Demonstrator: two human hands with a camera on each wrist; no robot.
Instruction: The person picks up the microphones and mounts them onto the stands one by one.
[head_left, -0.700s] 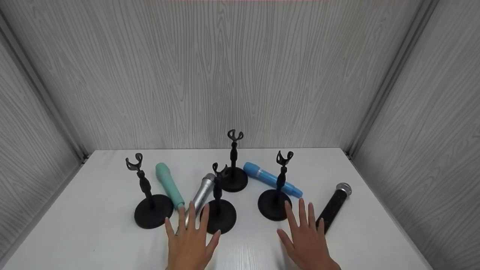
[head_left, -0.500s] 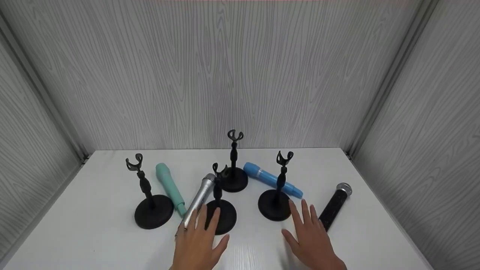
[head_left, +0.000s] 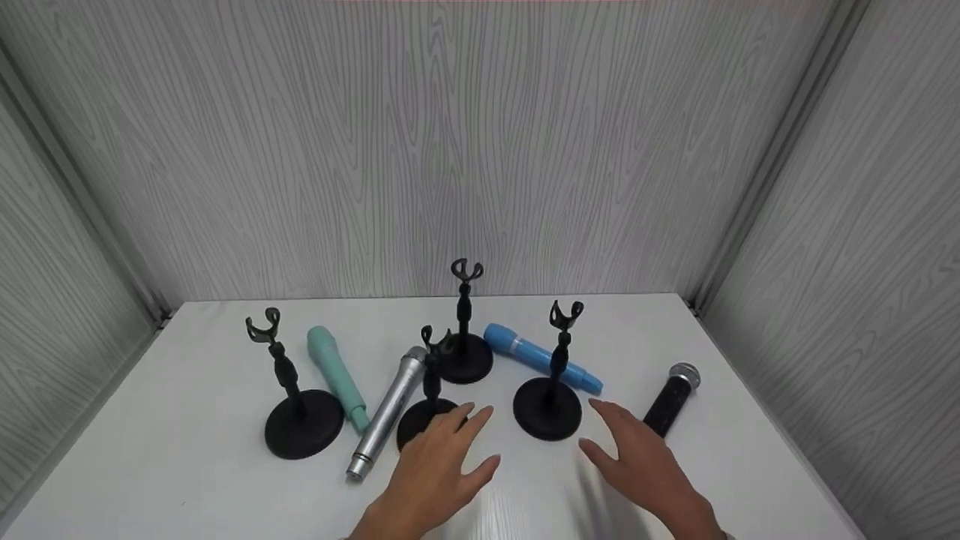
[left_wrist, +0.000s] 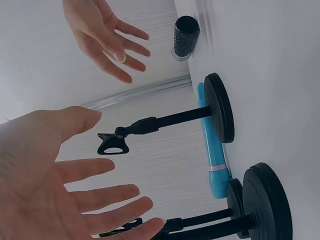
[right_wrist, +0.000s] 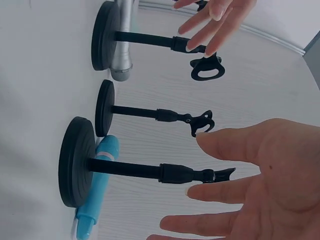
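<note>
Empty, fingers loosely extended, the right hand [head_left: 643, 463] and left hand [head_left: 435, 474] have turned inward, the latter uncovering the still ungripped silver microphone [head_left: 388, 414].

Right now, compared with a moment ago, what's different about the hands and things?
The left hand has moved rightward, uncovering the silver microphone's near end. The right hand has shifted slightly right. Both have angled inward; neither has gripped anything. The other microphones and the stands stayed put.
</note>
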